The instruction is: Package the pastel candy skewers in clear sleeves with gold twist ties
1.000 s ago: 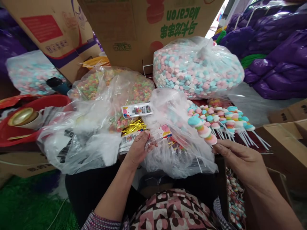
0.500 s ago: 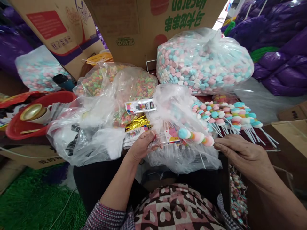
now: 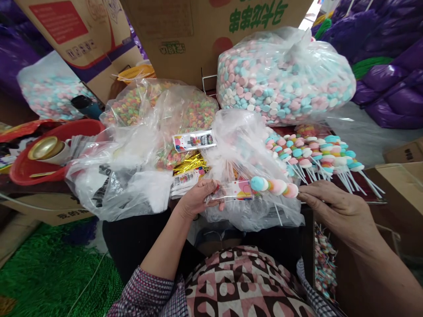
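My left hand (image 3: 205, 195) pinches a clear printed candy wrapper (image 3: 236, 190) in front of my lap. Pink, white and blue candies make up a marshmallow skewer (image 3: 274, 186), and its blue end touches the wrapper's open right end. My right hand (image 3: 333, 203) grips the skewer at its stick end, with the fingers closed. Under both hands lies a crumpled clear plastic bag (image 3: 254, 215). Beyond it are a stack of printed wrappers (image 3: 187, 179), a bundle of gold twist ties (image 3: 190, 164) and a single wrapper (image 3: 194, 141). Several finished skewers (image 3: 317, 154) lie to the right.
A big bag of marshmallows (image 3: 280, 79) stands at the back, beside bags of coloured gummies (image 3: 142, 103). On the left is a red basin (image 3: 86, 127) with a metal bowl (image 3: 46, 148). Cardboard boxes (image 3: 172, 26) rise behind; a box of wrapped skewers (image 3: 325, 264) sits low right.
The skewer and wrapper have shifted slightly right with my hands, and the wrapper shows flatter. The view has tilted a little. Both hands keep their grip.
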A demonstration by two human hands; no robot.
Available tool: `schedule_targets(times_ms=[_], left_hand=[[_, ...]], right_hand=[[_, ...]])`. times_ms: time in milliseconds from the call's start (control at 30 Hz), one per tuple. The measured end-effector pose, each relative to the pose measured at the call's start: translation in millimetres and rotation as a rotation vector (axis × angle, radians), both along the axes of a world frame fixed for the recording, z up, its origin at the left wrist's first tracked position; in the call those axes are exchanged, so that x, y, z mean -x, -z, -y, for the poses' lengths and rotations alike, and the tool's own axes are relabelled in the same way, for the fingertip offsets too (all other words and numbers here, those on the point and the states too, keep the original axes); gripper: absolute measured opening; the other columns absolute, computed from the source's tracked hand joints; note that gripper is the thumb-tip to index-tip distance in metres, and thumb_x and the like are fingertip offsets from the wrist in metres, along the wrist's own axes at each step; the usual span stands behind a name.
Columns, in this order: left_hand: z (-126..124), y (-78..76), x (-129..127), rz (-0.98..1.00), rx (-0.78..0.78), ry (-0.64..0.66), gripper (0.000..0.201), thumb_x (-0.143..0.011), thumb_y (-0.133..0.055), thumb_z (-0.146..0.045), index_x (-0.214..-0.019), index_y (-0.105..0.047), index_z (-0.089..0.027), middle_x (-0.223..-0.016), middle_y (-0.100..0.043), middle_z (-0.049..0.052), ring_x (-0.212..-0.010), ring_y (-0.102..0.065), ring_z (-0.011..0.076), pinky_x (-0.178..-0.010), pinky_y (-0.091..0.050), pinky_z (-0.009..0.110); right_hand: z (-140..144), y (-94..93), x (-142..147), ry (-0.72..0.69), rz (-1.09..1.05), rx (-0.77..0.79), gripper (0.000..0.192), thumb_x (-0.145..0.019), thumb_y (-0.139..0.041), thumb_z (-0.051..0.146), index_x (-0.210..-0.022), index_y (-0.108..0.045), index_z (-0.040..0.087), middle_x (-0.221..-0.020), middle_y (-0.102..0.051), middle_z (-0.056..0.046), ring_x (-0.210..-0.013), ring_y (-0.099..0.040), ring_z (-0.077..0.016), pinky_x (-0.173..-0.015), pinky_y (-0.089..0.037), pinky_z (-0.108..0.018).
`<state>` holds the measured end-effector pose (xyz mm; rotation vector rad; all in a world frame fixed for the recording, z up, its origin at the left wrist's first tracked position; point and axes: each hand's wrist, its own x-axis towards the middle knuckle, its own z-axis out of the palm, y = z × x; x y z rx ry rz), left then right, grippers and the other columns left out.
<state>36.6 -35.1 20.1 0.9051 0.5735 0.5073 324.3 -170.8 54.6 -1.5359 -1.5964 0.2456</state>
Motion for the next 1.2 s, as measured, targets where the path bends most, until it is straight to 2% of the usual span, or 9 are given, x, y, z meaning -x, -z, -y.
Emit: schedule_targets(times_ms=[67, 167, 400, 567, 767, 867, 1033, 1200], left_hand=[[0.0, 1.5, -0.7, 0.021, 0.014, -0.001, 0.05, -0.065, -0.078, -0.063, -0.057, -0.061, -0.017, -0.043, -0.048, -0.002, -0.034, -0.034, 0.0063, -0.042, -0.039, 0.027], [0.0, 2.1, -1.3, 0.061, 0.032, -0.006, 0.048, -0.067, -0.079, -0.06, -0.057, -0.061, -0.016, -0.04, -0.037, -0.007, -0.033, -0.024, 0.0032, -0.043, -0.046, 0.029], [-1.6, 8.5, -1.2, 0.039, 0.033, 0.01, 0.05, -0.07, -0.078, -0.059, -0.057, -0.058, -0.015, -0.041, -0.038, -0.008, -0.033, -0.027, 0.0027, -0.042, -0.045, 0.026], [-3.0, 7.1, -1.1, -0.042, 0.029, 0.013, 0.05, -0.066, -0.079, -0.061, -0.058, -0.059, -0.015, -0.042, -0.044, -0.005, -0.033, -0.038, 0.0061, -0.043, -0.043, 0.026], [-5.8, 7.4, 4.7, -0.113, -0.013, 0.022, 0.047, -0.065, -0.079, -0.061, -0.069, -0.069, -0.015, -0.055, -0.062, 0.004, -0.042, -0.052, 0.0125, -0.044, -0.04, 0.026], [-7.1, 7.8, 7.2, -0.123, -0.036, 0.039, 0.046, -0.067, -0.079, -0.06, -0.073, -0.073, -0.014, -0.056, -0.065, 0.006, -0.042, -0.055, 0.0139, -0.044, -0.037, 0.025], [-7.1, 3.4, 6.8, -0.114, -0.09, 0.046, 0.043, -0.068, -0.08, -0.055, -0.079, -0.078, -0.014, -0.061, -0.068, 0.006, -0.043, -0.058, 0.0134, -0.047, -0.04, 0.024], [-7.2, -2.3, 9.4, -0.131, -0.13, 0.02, 0.044, -0.068, -0.08, -0.056, -0.082, -0.079, -0.013, -0.057, -0.066, 0.004, -0.044, -0.059, 0.013, -0.048, -0.042, 0.023]], right_hand=[[0.5, 1.6, -2.5, -0.016, 0.015, -0.008, 0.012, -0.086, -0.068, 0.031, -0.081, -0.077, 0.025, -0.073, -0.074, -0.003, -0.066, -0.067, -0.0189, -0.067, -0.056, -0.034], [0.9, 2.5, -4.1, -0.037, 0.025, -0.032, 0.01, -0.085, -0.068, 0.027, -0.082, -0.078, 0.025, -0.074, -0.075, -0.003, -0.067, -0.067, -0.0186, -0.067, -0.056, -0.033], [1.9, 5.1, 0.5, 0.011, 0.103, -0.062, 0.011, -0.087, -0.066, 0.026, -0.083, -0.076, 0.024, -0.074, -0.074, -0.004, -0.066, -0.067, -0.0187, -0.068, -0.055, -0.034], [6.0, 6.5, 1.8, 0.101, 0.084, 0.001, 0.011, -0.086, -0.066, 0.03, -0.083, -0.075, 0.025, -0.079, -0.074, -0.004, -0.073, -0.068, -0.0199, -0.072, -0.055, -0.034], [9.5, 7.5, 3.4, 0.105, -0.015, 0.048, 0.007, -0.083, -0.068, 0.028, -0.078, -0.072, 0.026, -0.077, -0.07, -0.003, -0.073, -0.066, -0.0193, -0.069, -0.053, -0.032], [9.0, 7.3, 3.9, 0.11, -0.071, 0.059, 0.008, -0.082, -0.069, 0.03, -0.075, -0.072, 0.025, -0.074, -0.069, -0.004, -0.071, -0.065, -0.0197, -0.068, -0.052, -0.033], [7.2, 2.5, 9.1, 0.029, -0.193, 0.108, 0.013, -0.081, -0.071, 0.032, -0.069, -0.07, 0.025, -0.072, -0.068, -0.003, -0.068, -0.063, -0.0188, -0.066, -0.052, -0.032], [9.6, 5.2, 8.7, 0.041, -0.206, 0.148, 0.009, -0.078, -0.072, 0.029, -0.07, -0.074, 0.024, -0.074, -0.07, -0.003, -0.07, -0.063, -0.0188, -0.067, -0.051, -0.032]])
